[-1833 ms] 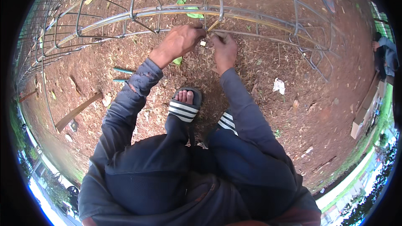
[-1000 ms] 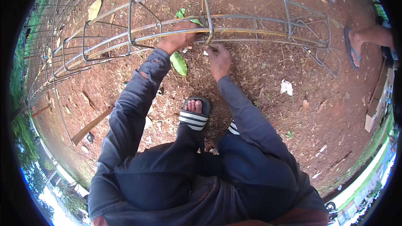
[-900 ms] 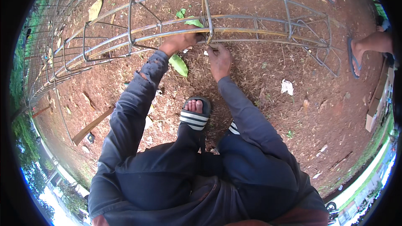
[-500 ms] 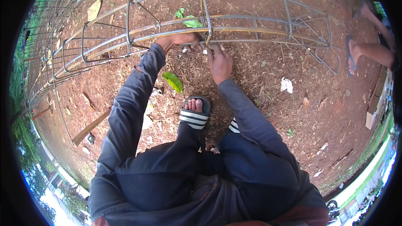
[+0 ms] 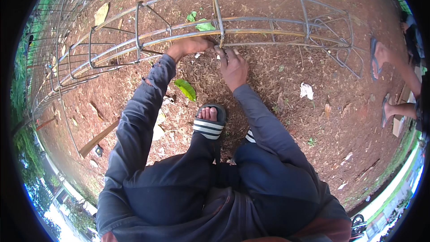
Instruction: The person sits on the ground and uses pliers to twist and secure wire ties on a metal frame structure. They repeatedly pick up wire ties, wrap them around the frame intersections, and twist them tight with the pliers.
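Shifting to the near side of the rebar cage (image 5: 251,31) in the head view, the left hand (image 5: 191,47), which had reached behind the lower bars, now meets the right hand (image 5: 234,68) just below the tall stirrup (image 5: 217,11). Both hands have curled fingers drawn close together at that lower corner; I cannot tell what, if anything, is pinched between them. The work seems centred on the same joint. The cage stretches across the upper part of the view, beyond the sandals. At right, a co-worker's legs (image 5: 403,71) have come further in. Reddish soil (image 5: 286,130) lies all around, strewn with dry bits, a green leaf (image 5: 185,89), a white scrap (image 5: 307,91) and a wooden strip (image 5: 99,138).
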`<state>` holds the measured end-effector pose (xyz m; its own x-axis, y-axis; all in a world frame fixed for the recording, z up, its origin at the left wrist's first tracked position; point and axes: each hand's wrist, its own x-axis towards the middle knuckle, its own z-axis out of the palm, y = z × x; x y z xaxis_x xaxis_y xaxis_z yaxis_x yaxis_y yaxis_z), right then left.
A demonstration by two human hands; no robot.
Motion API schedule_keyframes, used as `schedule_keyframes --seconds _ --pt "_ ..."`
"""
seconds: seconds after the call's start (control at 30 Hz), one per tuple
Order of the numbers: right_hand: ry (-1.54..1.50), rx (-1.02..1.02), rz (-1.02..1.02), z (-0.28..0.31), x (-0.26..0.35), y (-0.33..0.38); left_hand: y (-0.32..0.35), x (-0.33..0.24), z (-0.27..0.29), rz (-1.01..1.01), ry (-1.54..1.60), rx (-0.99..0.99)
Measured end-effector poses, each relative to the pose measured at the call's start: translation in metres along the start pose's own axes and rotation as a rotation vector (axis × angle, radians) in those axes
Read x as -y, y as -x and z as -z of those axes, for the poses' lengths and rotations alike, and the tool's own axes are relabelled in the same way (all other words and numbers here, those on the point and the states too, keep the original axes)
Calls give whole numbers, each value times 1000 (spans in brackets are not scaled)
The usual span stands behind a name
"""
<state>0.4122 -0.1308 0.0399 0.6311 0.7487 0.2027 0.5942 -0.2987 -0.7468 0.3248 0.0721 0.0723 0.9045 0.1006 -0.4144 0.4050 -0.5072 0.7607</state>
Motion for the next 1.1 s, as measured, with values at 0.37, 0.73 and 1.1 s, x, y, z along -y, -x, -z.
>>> schedule_keyframes --seconds 0.37,0.73,1.1 --pt "-1132 234 -843 2 -10 -6 100 -62 -68 226 125 -816" --pt "-1916 395 -1040 -10 -11 15 276 78 -156 805 -610 -708" --pt "-1431 822 -960 3 10 94 304 58 -111 621 -340 -413"
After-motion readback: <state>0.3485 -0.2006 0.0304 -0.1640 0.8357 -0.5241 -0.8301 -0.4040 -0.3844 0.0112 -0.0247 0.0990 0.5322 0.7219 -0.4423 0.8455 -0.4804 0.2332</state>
